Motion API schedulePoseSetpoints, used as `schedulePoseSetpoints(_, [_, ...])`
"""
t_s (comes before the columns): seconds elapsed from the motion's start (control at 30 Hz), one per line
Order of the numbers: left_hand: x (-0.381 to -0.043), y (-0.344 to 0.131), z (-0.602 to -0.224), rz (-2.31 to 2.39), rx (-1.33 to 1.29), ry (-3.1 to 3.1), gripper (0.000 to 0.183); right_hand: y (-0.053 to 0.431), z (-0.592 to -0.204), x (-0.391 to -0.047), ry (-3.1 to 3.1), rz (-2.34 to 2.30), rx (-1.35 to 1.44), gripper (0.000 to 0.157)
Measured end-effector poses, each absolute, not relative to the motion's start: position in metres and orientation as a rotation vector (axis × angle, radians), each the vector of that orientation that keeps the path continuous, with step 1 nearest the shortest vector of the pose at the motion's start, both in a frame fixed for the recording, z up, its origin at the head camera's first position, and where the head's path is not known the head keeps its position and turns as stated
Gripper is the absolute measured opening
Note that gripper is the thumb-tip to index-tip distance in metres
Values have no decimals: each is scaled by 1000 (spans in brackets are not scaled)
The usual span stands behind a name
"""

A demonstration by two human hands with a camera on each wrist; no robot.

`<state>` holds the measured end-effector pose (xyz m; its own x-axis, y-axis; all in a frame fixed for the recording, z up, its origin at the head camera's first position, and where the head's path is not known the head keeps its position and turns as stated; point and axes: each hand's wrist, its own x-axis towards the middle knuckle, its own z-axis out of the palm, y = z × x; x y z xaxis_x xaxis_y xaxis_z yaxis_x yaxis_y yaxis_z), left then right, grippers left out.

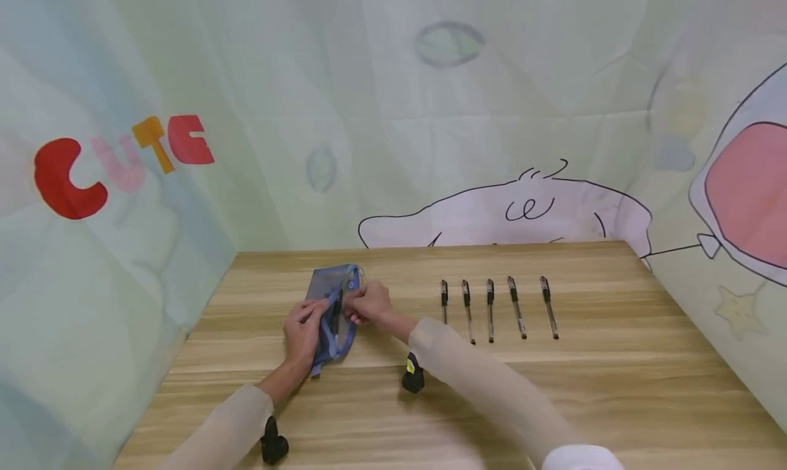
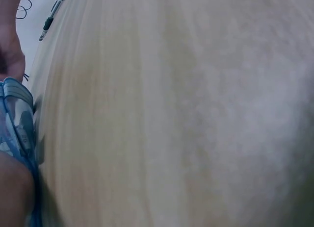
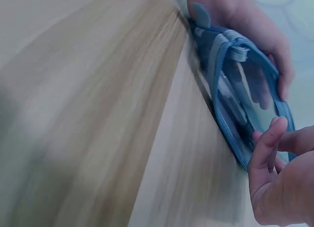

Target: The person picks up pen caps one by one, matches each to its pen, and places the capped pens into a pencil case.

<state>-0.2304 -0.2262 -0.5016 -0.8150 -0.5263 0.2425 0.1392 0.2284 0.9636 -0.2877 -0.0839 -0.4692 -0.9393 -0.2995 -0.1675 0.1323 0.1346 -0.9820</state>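
A blue mesh pencil case (image 1: 332,272) with a zip lies toward the left of the table, its mouth spread apart. My left hand (image 1: 302,328) grips its left side, and in the right wrist view the thumb hooks over the rim. Inside the case shows a dark pen (image 1: 336,313). My right hand (image 1: 371,302) is at the mouth on the right side, fingers bent; in the right wrist view the right hand's thumb (image 3: 272,131) stands up in front of the opening. I cannot tell whether those fingers hold anything. The left wrist view catches only an edge of the case (image 2: 22,124).
Several black-capped gel pens, among them a middle one (image 1: 490,309) and the rightmost one (image 1: 549,306), lie in a spaced row right of my right hand on the wooden table (image 1: 590,402). A printed cloth backdrop (image 1: 277,115) hangs along the table's back and sides.
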Motion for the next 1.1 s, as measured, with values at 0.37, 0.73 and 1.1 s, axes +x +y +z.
schedulePoseSetpoints(0.37, [-232,-230,-503,-1633,350,-2002,24,-16,-455,-293,2220,-1741,-182,25])
schedulePoseSetpoints(0.73, [-229,-225,-499,-1667,390,-2058,26,57,-444,-307,2371,-1651,-74,27])
schedulePoseSetpoints(1.1, [-231,-229,-501,-1644,390,-2071,28,94,-442,-308,2589,-1480,-125,23])
